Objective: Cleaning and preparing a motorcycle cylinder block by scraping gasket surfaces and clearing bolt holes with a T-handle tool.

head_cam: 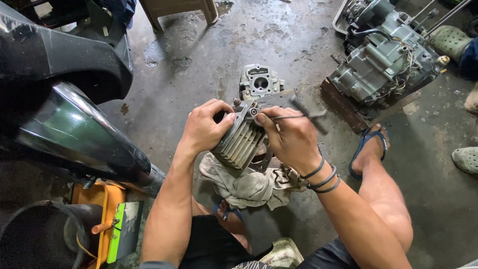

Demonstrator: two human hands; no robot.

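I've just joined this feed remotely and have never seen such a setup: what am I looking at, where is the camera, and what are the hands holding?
There is one picture, taken by a camera on the person's head, looking down at their own two bare hands; no machine is involved. The person sits low over a stained concrete floor. The left hand holds a finned metal cylinder tilted above a dirty rag. The right hand has a thin tool in its grip, the tip at the cylinder's top edge. Just beyond lies a cylinder head, and further right an engine block with loose wires on a board. At left is a dark motorcycle body, with an orange tray below. Another person's feet show at the right edge.
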